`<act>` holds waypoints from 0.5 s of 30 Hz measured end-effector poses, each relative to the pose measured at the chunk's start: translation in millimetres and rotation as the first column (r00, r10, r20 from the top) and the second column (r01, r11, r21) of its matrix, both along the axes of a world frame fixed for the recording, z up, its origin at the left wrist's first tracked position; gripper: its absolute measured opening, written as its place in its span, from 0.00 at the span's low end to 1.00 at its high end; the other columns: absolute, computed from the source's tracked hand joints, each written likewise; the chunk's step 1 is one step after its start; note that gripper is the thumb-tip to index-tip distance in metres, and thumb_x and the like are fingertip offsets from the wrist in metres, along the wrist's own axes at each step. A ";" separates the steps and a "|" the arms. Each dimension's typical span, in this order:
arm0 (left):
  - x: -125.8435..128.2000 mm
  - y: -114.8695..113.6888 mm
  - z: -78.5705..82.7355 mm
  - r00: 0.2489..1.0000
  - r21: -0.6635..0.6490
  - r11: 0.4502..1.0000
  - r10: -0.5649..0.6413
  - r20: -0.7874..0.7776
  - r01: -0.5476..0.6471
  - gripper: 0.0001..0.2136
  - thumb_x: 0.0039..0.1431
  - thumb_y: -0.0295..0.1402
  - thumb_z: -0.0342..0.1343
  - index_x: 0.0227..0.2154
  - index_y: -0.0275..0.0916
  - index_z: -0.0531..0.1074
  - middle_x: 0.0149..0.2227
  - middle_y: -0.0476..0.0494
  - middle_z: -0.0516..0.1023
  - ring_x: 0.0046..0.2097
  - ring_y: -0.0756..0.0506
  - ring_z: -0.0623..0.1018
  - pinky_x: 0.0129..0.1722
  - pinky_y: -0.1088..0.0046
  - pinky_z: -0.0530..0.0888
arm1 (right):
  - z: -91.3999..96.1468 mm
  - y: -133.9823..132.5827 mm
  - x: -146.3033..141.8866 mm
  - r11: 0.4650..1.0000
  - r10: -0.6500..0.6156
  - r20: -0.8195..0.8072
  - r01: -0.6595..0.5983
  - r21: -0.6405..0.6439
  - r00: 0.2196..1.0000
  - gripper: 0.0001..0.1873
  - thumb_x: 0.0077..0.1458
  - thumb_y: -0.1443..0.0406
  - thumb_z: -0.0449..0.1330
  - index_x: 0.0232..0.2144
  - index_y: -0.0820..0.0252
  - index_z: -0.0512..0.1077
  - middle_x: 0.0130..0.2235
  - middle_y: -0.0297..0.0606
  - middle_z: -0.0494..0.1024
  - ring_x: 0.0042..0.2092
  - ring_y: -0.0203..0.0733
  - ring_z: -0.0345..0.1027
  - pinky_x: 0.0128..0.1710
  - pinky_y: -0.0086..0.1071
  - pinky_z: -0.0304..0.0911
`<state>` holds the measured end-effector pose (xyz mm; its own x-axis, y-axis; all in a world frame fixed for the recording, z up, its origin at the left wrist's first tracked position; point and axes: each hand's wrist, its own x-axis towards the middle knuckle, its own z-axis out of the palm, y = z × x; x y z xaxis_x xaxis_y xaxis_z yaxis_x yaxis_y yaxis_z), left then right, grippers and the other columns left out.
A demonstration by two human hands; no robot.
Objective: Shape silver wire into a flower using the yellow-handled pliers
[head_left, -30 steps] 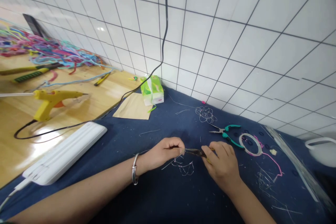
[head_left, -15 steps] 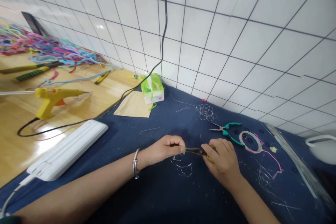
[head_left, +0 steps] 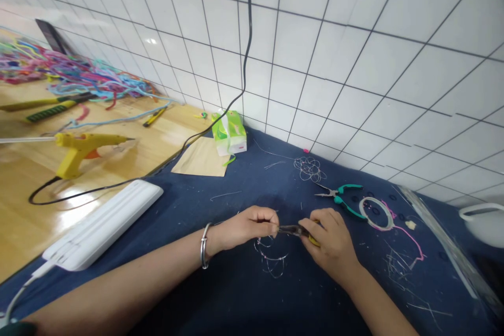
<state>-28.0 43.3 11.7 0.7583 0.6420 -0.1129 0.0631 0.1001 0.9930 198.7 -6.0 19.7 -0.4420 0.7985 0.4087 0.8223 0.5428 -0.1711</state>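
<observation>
Between the fingertips of my left hand [head_left: 254,222], closed in a pinch, is a looped wire piece [head_left: 271,260]. Its thin silver loops, dotted with small pink bits, hang below that hand. My right hand [head_left: 329,236] is wrapped round yellow-handled pliers [head_left: 291,229], whose dark jaws point left and meet the wire at my left fingertips. The exact spot where the jaws grip is hidden. Farther back lies a flower-like cluster of wire loops [head_left: 310,169]. Green-handled long-nose pliers [head_left: 339,197] rest spread apart, right of it.
On the right are a white ring with pink cord [head_left: 364,209] and wire scraps [head_left: 397,262]. A white power strip [head_left: 102,226], tissue pack [head_left: 229,134] and brown paper [head_left: 199,157] lie left. A yellow glue gun [head_left: 74,155] and colourful pipe cleaners [head_left: 98,76] sit on the wooden table.
My right hand and the pliers have shifted slightly left and tilted a little. The hanging wire loops have turned slightly. My left hand keeps its pinch.
</observation>
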 end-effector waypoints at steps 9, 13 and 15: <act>2.1 -4.6 -1.9 0.998 -0.075 0.995 0.065 -0.008 -0.065 0.04 0.52 0.28 0.49 0.24 0.34 0.66 0.21 0.53 0.60 0.23 0.55 0.58 0.23 0.79 0.56 | -8.0 -2.4 -7.3 0.992 -0.002 -0.154 -0.017 -0.125 0.988 0.06 0.53 0.65 0.55 0.33 0.58 0.71 0.31 0.38 0.68 0.34 0.38 0.61 0.36 0.32 0.58; 1.9 -4.6 -2.8 0.997 -0.129 0.989 0.080 0.023 -0.076 0.05 0.54 0.31 0.50 0.27 0.35 0.65 0.20 0.55 0.58 0.22 0.55 0.57 0.22 0.79 0.55 | -12.2 -2.3 -7.8 0.985 -0.029 -0.238 -0.013 -0.174 0.971 0.06 0.53 0.64 0.56 0.33 0.58 0.71 0.32 0.38 0.69 0.35 0.38 0.62 0.37 0.31 0.59; 1.6 -4.4 -1.3 0.996 -0.123 0.990 0.079 0.039 -0.074 0.06 0.54 0.32 0.51 0.27 0.35 0.64 0.20 0.55 0.58 0.21 0.56 0.57 0.21 0.79 0.55 | -13.4 -2.6 -8.1 0.979 -0.048 -0.270 -0.009 -0.205 0.962 0.06 0.53 0.64 0.56 0.33 0.58 0.71 0.32 0.38 0.69 0.35 0.37 0.63 0.37 0.31 0.60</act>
<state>-26.4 38.9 10.3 0.7132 0.6821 -0.1613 0.0075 0.2227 0.9749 190.5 -8.6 6.3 -0.3203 0.8841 0.3403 0.7393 0.4579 -0.4937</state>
